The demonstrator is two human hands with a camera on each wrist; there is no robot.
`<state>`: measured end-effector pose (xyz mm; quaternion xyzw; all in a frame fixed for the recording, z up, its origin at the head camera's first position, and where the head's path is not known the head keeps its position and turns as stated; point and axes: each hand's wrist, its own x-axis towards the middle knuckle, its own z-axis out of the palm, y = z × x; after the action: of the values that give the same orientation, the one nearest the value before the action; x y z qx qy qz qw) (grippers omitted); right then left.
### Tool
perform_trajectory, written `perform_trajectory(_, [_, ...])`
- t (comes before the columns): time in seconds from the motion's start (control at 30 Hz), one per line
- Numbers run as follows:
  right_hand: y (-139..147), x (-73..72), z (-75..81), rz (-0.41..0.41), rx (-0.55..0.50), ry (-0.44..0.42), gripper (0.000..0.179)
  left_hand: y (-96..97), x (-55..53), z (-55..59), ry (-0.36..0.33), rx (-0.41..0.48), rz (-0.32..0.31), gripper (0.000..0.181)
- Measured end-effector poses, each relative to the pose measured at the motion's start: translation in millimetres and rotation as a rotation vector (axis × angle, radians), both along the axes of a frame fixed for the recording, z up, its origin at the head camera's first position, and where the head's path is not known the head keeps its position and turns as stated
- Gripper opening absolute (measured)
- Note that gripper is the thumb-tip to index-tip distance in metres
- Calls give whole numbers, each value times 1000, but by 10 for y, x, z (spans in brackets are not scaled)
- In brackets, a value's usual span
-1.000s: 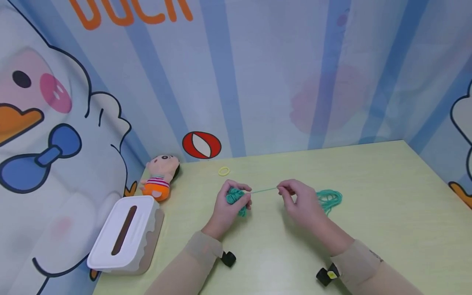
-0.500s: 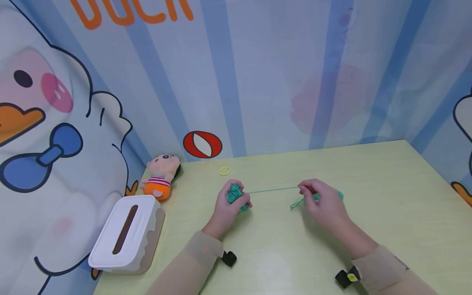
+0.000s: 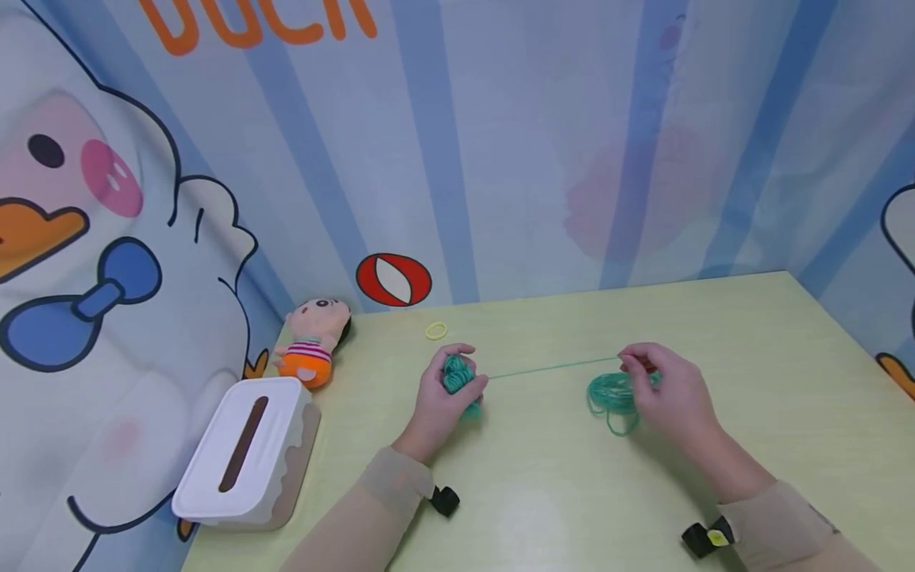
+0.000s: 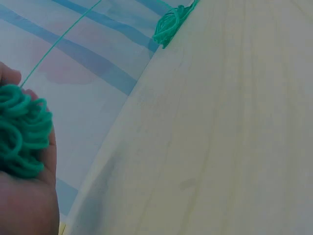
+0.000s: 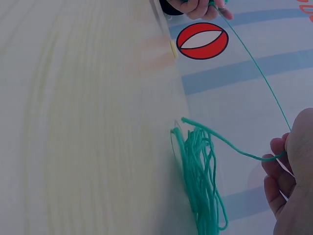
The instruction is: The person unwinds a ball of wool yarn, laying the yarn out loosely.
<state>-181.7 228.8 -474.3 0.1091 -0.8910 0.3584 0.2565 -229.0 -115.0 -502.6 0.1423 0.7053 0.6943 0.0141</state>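
Note:
My left hand (image 3: 441,403) grips a small bundle of green yarn (image 3: 457,375), the fingers and thumb curled round it. From that bundle a single yarn strand (image 3: 554,367) runs taut to my right hand (image 3: 672,389), which pinches it between thumb and fingertips. A looped skein of the same green yarn (image 3: 610,395) lies just left of and beneath the right hand, partly hidden by it. The right wrist view shows the loose skein (image 5: 198,181) with one strand rising from it to the fingers. In the left wrist view the bundle (image 4: 22,132) sits in the palm.
On the pale wooden table (image 3: 529,477), a yellow ring (image 3: 436,330) lies behind the left hand. A plush doll (image 3: 314,342) and a white-lidded tissue box (image 3: 243,449) stand at the left. A printed blue curtain (image 3: 515,159) borders the back.
My right hand has moved to the right, and the strand between the hands has grown longer. The loose skein was dragged along and shifted under it. The left hand has barely moved.

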Motion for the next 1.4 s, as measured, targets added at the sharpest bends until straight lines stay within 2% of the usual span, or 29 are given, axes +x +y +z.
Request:
perform_trajectory(0.1, [55, 7, -1, -25, 3, -8, 10, 5, -4, 8, -7, -16, 12, 44])
perform_trajectory(0.3, [203, 22, 12, -86, -3, -64, 13, 1, -1, 9, -48, 40, 10, 27])
perform_trajectory(0.43, [308, 22, 1, -105, 26, -114, 15, -6, 6, 22, -32, 51, 41, 20])
perform_trajectory(0.6, [401, 10, -3, -120, 52, -188, 18, -6, -6, 22, 16, -22, 140, 30])
perform_trajectory(0.77, [498, -43, -50, -156, 102, -284, 21, -11, 1, 20, 31, -44, 180, 38])
perform_trajectory(0.93, [572, -58, -95, -162, 154, -385, 26, -17, 5, 21, 19, 43, 152, 32])
perform_trajectory(1.03, [561, -62, -114, -128, 175, -383, 25, -18, -8, 8, 11, 49, 108, 33])
perform_trajectory(1.13, [512, -81, -122, -107, 187, -372, 25, -17, -17, -2, 11, 19, 57, 37])
perform_trajectory(1.27, [415, -107, -114, -118, 187, -353, 24, -13, -19, -11, 4, -6, 10, 40])
perform_trajectory(1.4, [166, -98, -54, -111, 126, -238, 23, -15, -12, -16, -19, -10, -33, 42])
